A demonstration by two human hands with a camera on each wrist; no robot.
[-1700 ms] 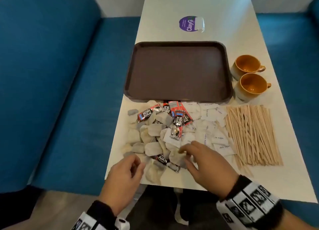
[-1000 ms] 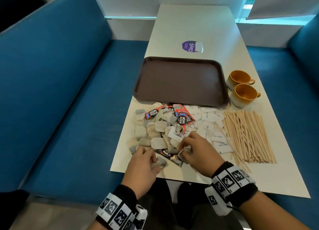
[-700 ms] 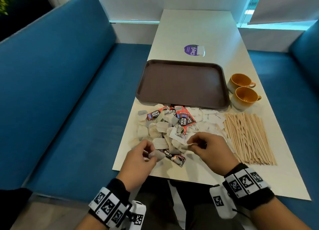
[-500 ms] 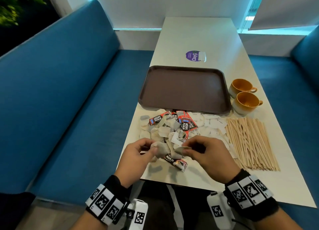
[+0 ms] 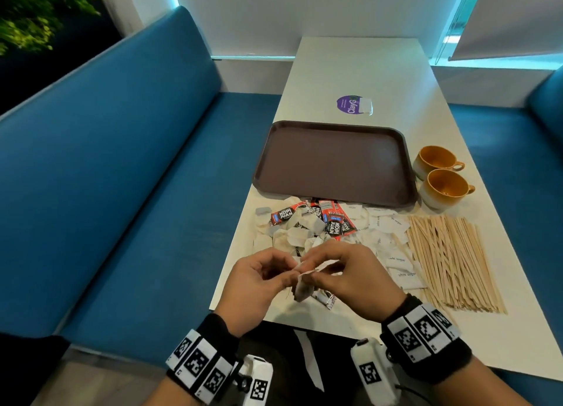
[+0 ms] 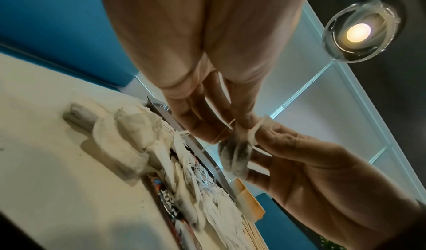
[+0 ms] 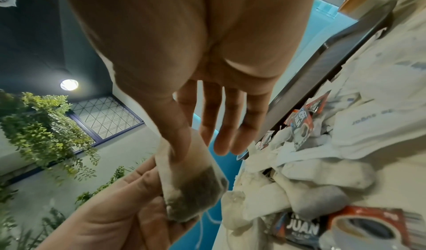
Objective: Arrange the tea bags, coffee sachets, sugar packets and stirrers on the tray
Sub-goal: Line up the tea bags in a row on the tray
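Above the table's near edge, my left hand (image 5: 286, 273) and right hand (image 5: 316, 267) meet and both pinch the top of a tea bag (image 5: 303, 289), which hangs clear of the table. In the right wrist view, thumb and forefinger hold that tea bag (image 7: 193, 181); whether a second bag lies against it I cannot tell. The brown tray (image 5: 335, 165) lies bare beyond the pile. Tea bags (image 5: 292, 235), red coffee sachets (image 5: 333, 222) and white sugar packets (image 5: 387, 229) lie heaped in front of it. Wooden stirrers (image 5: 451, 259) are spread at the right.
Two orange cups (image 5: 437, 161) (image 5: 446, 187) stand right of the tray. A purple sticker (image 5: 353, 105) lies on the table behind it. One coffee sachet (image 5: 326, 300) lies under my hands near the front edge. Blue benches (image 5: 122, 177) flank the table.
Each hand took a tea bag from the near side of the pile. The hands then rose toward me and came together. The camera tilted up.
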